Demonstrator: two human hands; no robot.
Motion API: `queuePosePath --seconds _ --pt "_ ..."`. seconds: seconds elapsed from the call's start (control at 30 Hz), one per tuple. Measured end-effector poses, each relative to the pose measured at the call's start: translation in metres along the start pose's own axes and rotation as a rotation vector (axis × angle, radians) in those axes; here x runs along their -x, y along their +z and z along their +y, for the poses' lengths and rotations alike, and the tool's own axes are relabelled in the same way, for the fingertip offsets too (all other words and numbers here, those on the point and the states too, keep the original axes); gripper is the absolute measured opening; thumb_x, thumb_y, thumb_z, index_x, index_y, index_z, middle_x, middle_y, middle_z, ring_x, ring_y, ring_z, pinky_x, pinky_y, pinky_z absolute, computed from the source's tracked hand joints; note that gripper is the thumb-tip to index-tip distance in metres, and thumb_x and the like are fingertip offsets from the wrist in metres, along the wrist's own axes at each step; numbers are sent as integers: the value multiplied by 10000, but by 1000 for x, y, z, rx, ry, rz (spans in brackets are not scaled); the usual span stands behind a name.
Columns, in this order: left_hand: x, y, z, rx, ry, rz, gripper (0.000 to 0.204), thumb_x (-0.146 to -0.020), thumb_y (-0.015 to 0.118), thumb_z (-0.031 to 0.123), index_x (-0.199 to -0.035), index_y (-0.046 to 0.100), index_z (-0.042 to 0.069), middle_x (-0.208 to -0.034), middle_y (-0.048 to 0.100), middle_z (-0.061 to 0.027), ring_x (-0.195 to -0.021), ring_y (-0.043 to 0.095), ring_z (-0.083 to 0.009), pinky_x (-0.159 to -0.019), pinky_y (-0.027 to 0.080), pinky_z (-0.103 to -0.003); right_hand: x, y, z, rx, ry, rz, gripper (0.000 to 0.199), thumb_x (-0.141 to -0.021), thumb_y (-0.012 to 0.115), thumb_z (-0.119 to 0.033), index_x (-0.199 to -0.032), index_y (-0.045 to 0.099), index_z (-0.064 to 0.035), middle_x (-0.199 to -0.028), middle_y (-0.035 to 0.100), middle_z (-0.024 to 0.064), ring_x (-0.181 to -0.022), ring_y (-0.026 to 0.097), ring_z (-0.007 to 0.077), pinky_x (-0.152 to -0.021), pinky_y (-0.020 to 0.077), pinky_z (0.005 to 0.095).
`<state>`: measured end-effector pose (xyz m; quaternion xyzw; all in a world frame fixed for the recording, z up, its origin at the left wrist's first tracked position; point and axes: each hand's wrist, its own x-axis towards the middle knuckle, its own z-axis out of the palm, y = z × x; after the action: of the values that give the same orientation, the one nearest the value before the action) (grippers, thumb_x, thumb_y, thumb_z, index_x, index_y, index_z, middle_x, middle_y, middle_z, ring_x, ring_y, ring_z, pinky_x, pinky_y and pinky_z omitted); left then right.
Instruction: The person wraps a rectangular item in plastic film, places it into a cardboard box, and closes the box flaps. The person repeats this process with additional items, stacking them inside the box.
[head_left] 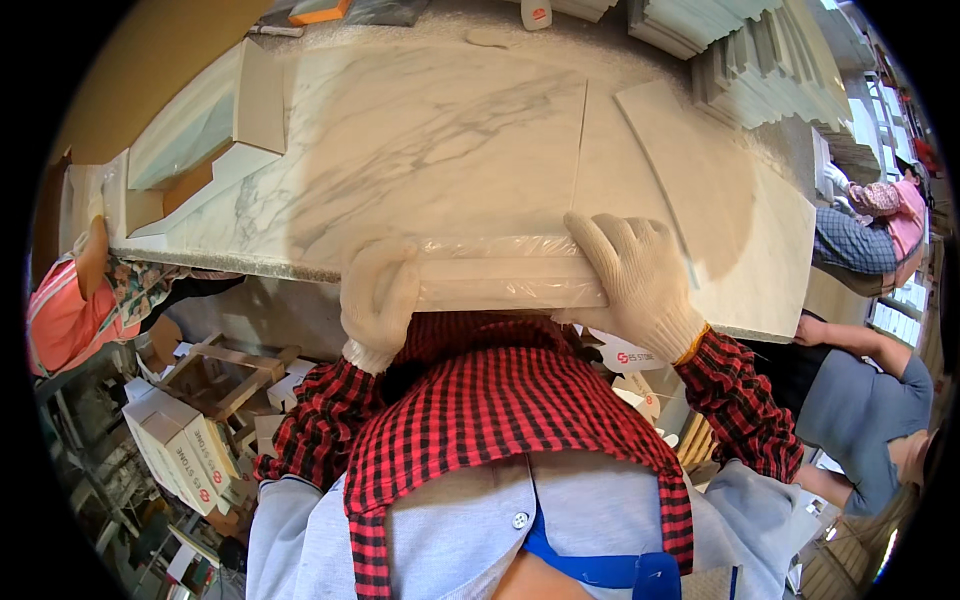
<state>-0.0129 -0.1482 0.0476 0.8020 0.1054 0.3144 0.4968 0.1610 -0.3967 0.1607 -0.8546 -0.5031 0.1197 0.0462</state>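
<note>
Head view. Both gloved hands grip a plastic-wrapped tile pack (510,272) at the near edge of the marble table (400,140). Left hand (378,295) wraps the pack's left end, fingers curled shut around it; right hand (640,275) lies over the right end, fingers (600,235) spread across the top, clamped on it.

Progress, judged: the pack is already wrapped and sits partly on the table edge, not yet fully set down or lifted away.

Materials: pack long, flat, pale, under crinkled glossy film. Gloves knitted, cream. Table top polished white stone with grey veining. A loose beige slab (700,180) lies to the right; stacked pale tiles (760,60) behind.
</note>
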Motion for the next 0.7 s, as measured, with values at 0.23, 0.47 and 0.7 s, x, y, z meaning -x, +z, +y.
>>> queuePosePath --seconds 0.23,0.47,0.7 --pt "-30 -38 32 -386 364 -96 355 -734 802 196 -1045 715 49 -978 667 -81 -941 636 -283 -823 530 -423 -13 4 -4 120 -63 158 963 -615 898 -564 -1385 553 -100 -1037 663 100 -932 654 311 -819 503 448" --pt "-9 15 75 -388 578 -188 320 -648 768 97 -967 763 116 -906 661 -12 -828 659 -220 -695 518 -368 -6 -8 -3 157 -66 126 970 -665 851 -624 -1410 537 -88 -1038 659 110 -937 648 309 -820 498 438" --pt "-10 -35 68 -563 408 113 257 -752 782 26 -1006 751 57 -1019 680 -81 -933 643 -316 -830 512 -434 -17 -5 -24 144 -121 170 869 -763 785 -627 -1383 545 -66 -1041 671 129 -941 649 321 -816 494 449"
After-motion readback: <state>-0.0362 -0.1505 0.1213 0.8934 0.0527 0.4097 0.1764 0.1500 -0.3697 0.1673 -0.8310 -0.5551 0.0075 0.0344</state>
